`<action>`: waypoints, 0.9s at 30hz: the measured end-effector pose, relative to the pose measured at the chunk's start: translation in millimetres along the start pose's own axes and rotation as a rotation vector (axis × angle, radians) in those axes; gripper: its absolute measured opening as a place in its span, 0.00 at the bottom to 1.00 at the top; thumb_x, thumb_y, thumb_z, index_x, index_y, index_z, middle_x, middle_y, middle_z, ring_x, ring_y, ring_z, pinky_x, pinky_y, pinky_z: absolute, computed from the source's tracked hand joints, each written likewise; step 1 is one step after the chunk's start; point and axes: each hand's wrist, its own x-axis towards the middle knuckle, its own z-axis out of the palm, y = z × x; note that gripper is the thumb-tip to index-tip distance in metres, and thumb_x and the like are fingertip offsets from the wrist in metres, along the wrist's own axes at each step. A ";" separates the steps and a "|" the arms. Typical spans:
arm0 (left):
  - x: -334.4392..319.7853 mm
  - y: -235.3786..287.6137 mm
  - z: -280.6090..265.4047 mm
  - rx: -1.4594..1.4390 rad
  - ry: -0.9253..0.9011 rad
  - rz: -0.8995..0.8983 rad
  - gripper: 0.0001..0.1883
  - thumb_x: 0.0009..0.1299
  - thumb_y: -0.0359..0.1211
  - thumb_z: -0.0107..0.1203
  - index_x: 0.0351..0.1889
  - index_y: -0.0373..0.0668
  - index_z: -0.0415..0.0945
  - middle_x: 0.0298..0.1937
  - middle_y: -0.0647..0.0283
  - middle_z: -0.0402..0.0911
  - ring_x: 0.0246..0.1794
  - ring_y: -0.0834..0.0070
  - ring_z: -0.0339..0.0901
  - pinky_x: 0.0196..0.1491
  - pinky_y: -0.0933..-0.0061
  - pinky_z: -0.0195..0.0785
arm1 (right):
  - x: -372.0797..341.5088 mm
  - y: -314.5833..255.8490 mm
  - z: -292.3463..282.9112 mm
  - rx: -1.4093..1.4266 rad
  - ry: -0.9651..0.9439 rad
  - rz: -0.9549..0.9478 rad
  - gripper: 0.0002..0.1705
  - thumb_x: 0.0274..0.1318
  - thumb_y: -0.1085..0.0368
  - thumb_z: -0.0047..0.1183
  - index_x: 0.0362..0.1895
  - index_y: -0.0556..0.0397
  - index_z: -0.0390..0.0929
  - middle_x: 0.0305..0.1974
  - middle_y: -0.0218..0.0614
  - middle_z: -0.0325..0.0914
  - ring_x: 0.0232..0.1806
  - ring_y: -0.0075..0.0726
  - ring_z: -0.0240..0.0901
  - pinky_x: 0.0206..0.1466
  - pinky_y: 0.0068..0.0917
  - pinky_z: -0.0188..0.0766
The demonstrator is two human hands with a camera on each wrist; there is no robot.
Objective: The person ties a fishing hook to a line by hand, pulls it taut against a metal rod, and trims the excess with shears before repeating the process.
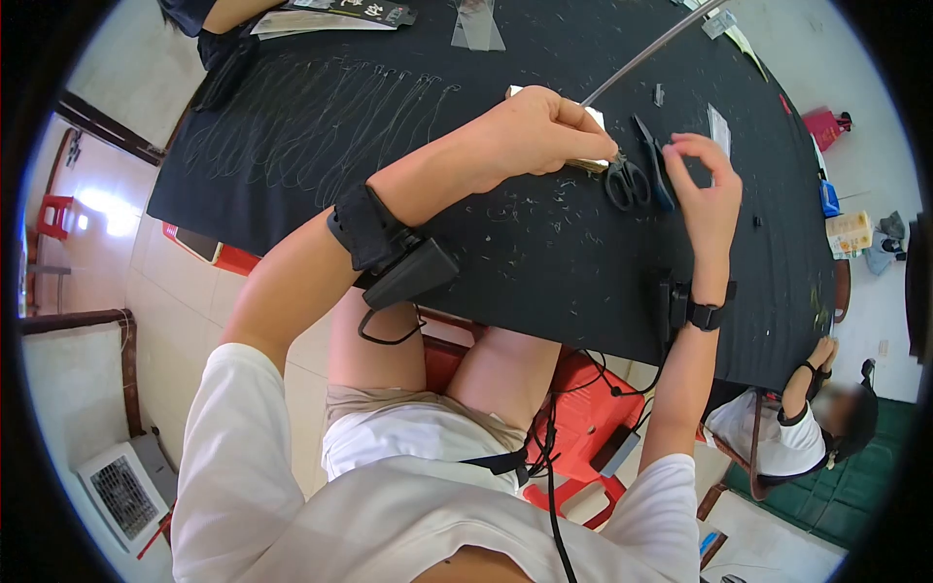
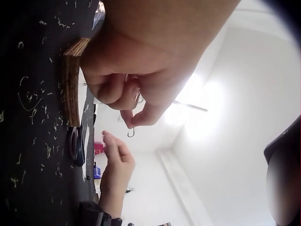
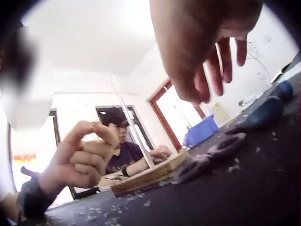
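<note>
My left hand (image 1: 533, 131) is raised over a wooden block (image 2: 72, 89), its thumb and forefinger pinching a small metal fish hook (image 2: 131, 133). The hook's bend hangs below the fingertips in the left wrist view. A thin metal rod (image 1: 646, 56) rises from the block, partly behind that hand. To the right, my right hand (image 1: 708, 192) is raised with thumb and forefinger tips close together and the other fingers loosely extended; I cannot tell whether a thin line is between them. Dark-handled scissors (image 1: 627, 185) and a blue-handled tool (image 1: 661, 180) lie on the table between the hands.
Several thin line loops (image 1: 321, 126) are spread over the black tablecloth (image 1: 544, 291) at left. Pale line scraps litter the cloth. A clear packet (image 1: 719, 128) lies beyond the right hand. Another person (image 3: 127, 146) sits across the table, and another person (image 1: 787, 418) at right.
</note>
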 end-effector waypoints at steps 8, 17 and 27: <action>0.7 -2.5 1.1 -0.003 0.040 -0.017 0.11 0.62 0.33 0.54 0.38 0.37 0.78 0.18 0.74 0.67 0.13 0.91 0.50 0.15 0.86 0.38 | -12.5 -44.6 13.1 0.462 -0.169 0.042 0.05 0.43 0.72 0.58 0.28 0.56 0.77 0.28 0.28 0.75 0.31 0.20 0.68 0.37 0.17 0.63; 1.2 -3.9 1.3 -0.015 0.049 -0.034 0.11 0.62 0.34 0.54 0.38 0.37 0.78 0.17 0.74 0.66 0.12 0.91 0.49 0.16 0.86 0.37 | -15.0 -46.0 20.7 0.423 -0.156 0.071 0.05 0.41 0.70 0.59 0.27 0.55 0.77 0.25 0.27 0.75 0.27 0.18 0.68 0.35 0.16 0.63; 0.5 -1.8 1.8 -0.033 -0.009 -0.030 0.12 0.62 0.34 0.53 0.38 0.36 0.77 0.16 0.73 0.66 0.12 0.90 0.50 0.15 0.86 0.37 | -14.1 -44.8 19.3 0.383 -0.145 0.060 0.03 0.40 0.71 0.57 0.24 0.53 0.77 0.22 0.26 0.74 0.24 0.18 0.68 0.36 0.17 0.62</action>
